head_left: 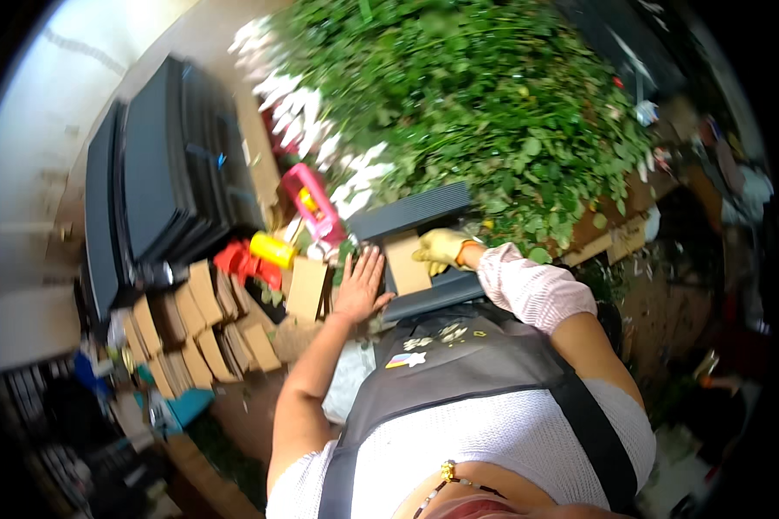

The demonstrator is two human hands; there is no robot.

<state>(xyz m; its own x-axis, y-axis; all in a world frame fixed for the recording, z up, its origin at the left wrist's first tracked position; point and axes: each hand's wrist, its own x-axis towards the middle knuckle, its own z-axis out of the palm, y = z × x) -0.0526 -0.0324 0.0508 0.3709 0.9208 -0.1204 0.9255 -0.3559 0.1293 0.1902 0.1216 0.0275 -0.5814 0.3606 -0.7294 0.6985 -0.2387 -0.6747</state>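
Note:
My bare left hand lies flat with its fingers stretched out, beside the left edge of a dark grey corrugated sheet. The sheet's far and near parts show on either side of a brown cardboard piece. My right hand wears a yellow glove; its bent fingers grip the right side of that cardboard. Left of my left hand stands another brown cardboard piece. Beyond the sheet spreads a big heap of green leafy stems, with white-wrapped bundles along its left side.
Stacked dark grey sheets stand at the far left. Several folded cardboard pieces are piled at left. A pink plastic object, a yellow cylinder and a red object lie between them and the stems.

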